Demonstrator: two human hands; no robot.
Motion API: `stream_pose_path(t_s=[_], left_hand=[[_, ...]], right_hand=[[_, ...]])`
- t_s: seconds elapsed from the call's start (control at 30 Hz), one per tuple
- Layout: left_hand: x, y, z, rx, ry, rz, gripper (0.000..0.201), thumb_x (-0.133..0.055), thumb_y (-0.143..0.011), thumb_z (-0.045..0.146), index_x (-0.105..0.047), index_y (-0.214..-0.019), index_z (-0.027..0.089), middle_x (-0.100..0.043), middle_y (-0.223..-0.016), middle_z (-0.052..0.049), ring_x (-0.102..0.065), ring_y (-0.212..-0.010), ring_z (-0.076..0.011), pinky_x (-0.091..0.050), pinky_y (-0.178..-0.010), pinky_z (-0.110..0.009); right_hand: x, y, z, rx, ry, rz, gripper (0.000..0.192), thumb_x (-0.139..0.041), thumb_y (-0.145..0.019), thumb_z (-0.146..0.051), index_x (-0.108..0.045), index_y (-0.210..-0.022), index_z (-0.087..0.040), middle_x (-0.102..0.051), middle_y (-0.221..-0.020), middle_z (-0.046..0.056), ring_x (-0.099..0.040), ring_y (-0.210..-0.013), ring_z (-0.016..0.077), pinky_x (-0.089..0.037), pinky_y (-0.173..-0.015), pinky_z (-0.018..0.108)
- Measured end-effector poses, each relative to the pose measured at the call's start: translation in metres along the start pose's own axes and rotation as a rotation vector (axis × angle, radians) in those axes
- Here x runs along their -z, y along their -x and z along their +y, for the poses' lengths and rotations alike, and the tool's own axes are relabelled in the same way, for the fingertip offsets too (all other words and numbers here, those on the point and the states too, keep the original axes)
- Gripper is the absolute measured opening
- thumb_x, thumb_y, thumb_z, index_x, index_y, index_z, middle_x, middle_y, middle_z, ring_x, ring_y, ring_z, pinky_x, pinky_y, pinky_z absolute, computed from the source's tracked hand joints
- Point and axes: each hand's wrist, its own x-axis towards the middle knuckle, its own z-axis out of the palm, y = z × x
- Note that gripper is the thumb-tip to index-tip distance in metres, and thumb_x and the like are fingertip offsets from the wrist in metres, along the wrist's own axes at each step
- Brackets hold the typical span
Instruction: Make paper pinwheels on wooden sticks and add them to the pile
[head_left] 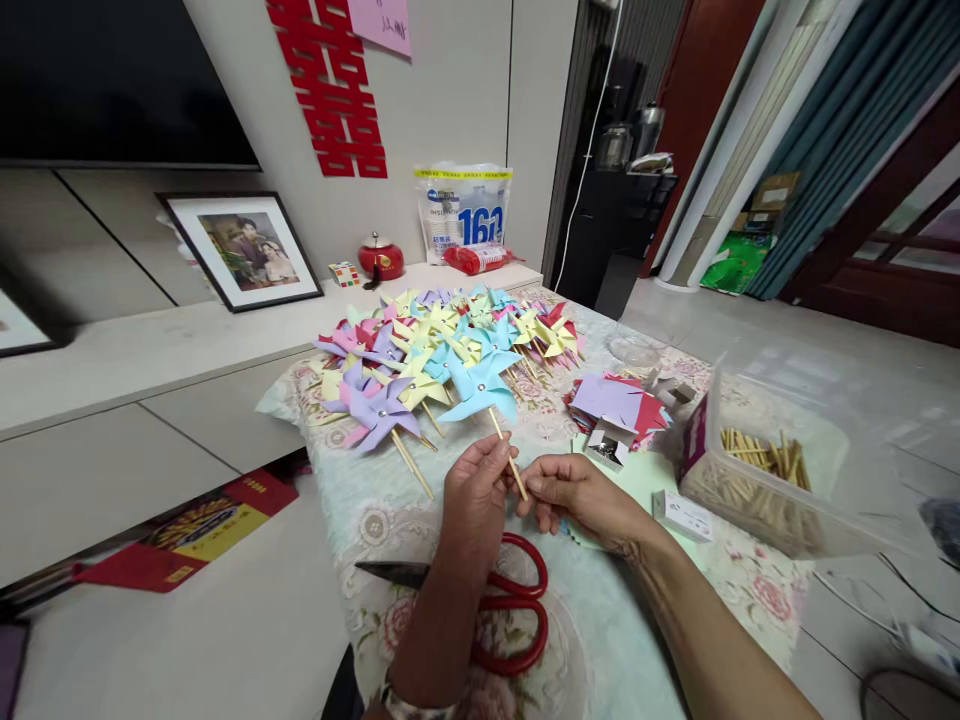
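A light blue paper pinwheel (480,386) on a thin wooden stick is held up over the table. My left hand (478,482) pinches the stick between thumb and fingers. At the stick's lower end, the closed fingertips of my right hand (576,488) grip it. Many finished pinwheels in purple, yellow, pink and blue lie heaped just beyond, a purple pinwheel (373,408) nearest on the left. Red-handled scissors (517,604) lie under my left forearm, which hides their middle.
Right of my hands are stacked coloured paper squares (606,397), a small open box of metal pins (609,443), a closed white box (682,516) and a clear plastic bin (757,500) with wooden sticks. A flowered cloth (600,610) covers the table. A white cabinet (202,350) stands behind.
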Motion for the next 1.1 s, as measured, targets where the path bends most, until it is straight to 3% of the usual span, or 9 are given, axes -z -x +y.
stream_pose_path(t_s=[0.57,0.7,0.93,1.1], left_hand=[[-0.003,0.001,0.001,-0.029,-0.003,0.014,0.041,-0.088,-0.055,0.030,-0.072,-0.088,0.011,-0.069,-0.071,-0.001,-0.057,-0.057,-0.0088,-0.043,-0.057,-0.022],[-0.002,-0.002,-0.003,-0.058,-0.053,0.052,0.036,-0.085,-0.059,0.030,-0.071,-0.086,0.013,-0.069,-0.070,-0.001,-0.054,-0.056,-0.0083,-0.041,-0.057,-0.022],[0.001,-0.008,-0.013,-0.115,-0.154,0.066,0.037,-0.082,-0.061,0.034,-0.069,-0.088,0.012,-0.069,-0.073,-0.002,-0.053,-0.059,-0.0089,-0.042,-0.059,-0.022],[0.007,-0.012,-0.023,-0.145,-0.428,0.115,0.035,-0.070,-0.074,0.035,-0.067,-0.100,0.012,-0.070,-0.084,-0.006,-0.059,-0.063,-0.0130,-0.043,-0.056,-0.024]], right_hand=[[-0.006,0.001,-0.004,-0.003,0.141,0.000,0.038,-0.075,-0.074,-0.051,-0.063,-0.077,-0.015,-0.067,-0.067,0.000,-0.055,-0.050,0.0082,-0.040,-0.050,0.021],[-0.006,-0.003,-0.002,0.051,0.159,0.074,0.041,-0.076,-0.073,-0.053,-0.065,-0.082,-0.015,-0.062,-0.065,-0.003,-0.054,-0.052,0.0084,-0.040,-0.050,0.021],[-0.011,-0.009,0.007,0.158,0.247,0.256,0.036,-0.077,-0.070,-0.048,-0.061,-0.070,-0.017,-0.052,-0.059,-0.006,-0.045,-0.050,0.0082,-0.038,-0.048,0.021],[-0.006,-0.005,0.000,0.226,0.341,0.375,0.025,-0.069,-0.077,-0.040,-0.061,-0.071,-0.017,-0.050,-0.055,-0.006,-0.047,-0.049,0.0100,-0.038,-0.049,0.023]])
